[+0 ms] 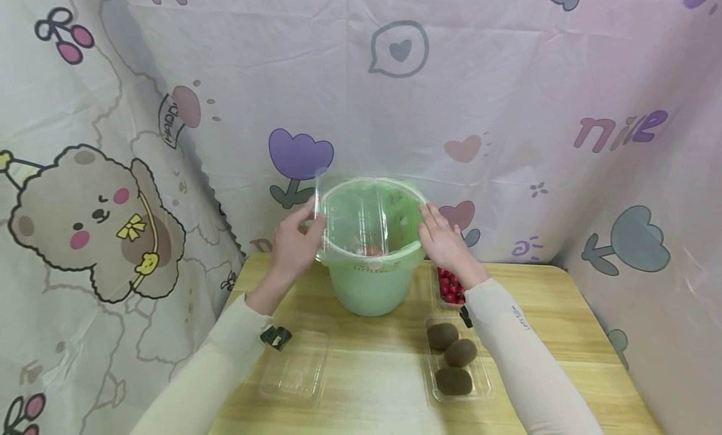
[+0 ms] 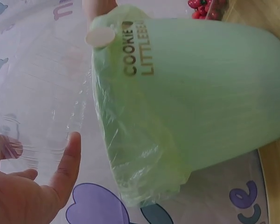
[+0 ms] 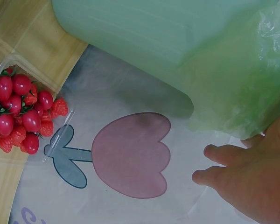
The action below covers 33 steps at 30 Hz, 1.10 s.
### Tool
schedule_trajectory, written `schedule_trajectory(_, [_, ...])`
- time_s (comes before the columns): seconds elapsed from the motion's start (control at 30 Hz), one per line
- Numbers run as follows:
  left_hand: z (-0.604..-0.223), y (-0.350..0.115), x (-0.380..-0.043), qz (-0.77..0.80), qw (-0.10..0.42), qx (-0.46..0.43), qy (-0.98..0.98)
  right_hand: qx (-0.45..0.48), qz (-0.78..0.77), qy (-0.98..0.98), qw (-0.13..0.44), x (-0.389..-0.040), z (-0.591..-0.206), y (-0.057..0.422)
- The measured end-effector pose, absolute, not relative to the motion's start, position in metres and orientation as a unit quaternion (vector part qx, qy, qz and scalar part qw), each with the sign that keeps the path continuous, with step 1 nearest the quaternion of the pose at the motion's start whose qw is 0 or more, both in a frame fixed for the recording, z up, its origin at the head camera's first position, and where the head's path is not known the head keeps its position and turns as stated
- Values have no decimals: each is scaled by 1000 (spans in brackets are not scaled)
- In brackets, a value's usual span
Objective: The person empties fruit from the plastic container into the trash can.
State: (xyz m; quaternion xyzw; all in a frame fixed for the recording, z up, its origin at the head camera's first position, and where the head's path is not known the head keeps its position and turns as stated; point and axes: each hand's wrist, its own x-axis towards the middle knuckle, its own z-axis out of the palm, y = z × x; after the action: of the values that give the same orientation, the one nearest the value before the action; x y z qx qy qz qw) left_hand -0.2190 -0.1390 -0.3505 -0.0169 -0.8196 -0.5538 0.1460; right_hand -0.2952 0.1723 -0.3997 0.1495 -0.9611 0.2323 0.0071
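Note:
A light green bin (image 1: 369,294), lined with a thin green bag (image 2: 140,158), stands upright on the table. Over its mouth, my left hand (image 1: 299,234) holds a clear plastic container (image 1: 355,225) by its edge, tipped up on its side. Thumb and fingers show around that edge in the left wrist view. Something small and red (image 1: 372,251) shows through the clear plastic. My right hand (image 1: 448,244) rests against the bin's right rim, its fingers (image 1: 431,215) laid along the bagged edge.
A clear tray (image 1: 298,363) lies front left on the wooden table (image 1: 372,385). Brown kiwis (image 1: 454,381) sit in another tray front right. Behind them, a punnet of small red tomatoes (image 3: 31,120) and strawberries (image 3: 46,128) stands partly under my right arm. Printed cloth (image 1: 485,78) hangs behind.

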Motion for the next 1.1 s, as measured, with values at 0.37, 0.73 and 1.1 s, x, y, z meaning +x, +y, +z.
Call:
schedule_trajectory(0.37, [-358, -137, -201, -577, 125, -17, -807, 146, 241, -960, 7, -293, -399, 172])
schedule_trajectory(0.73, [-372, -135, -172, -612, 110, -26, -783, 148, 238, -960, 5, -294, -398, 172])
schedule_trajectory(1.1, [-389, -136, -149, -631, 102, -39, -768, 149, 239, -959, 4, -294, -398, 171])
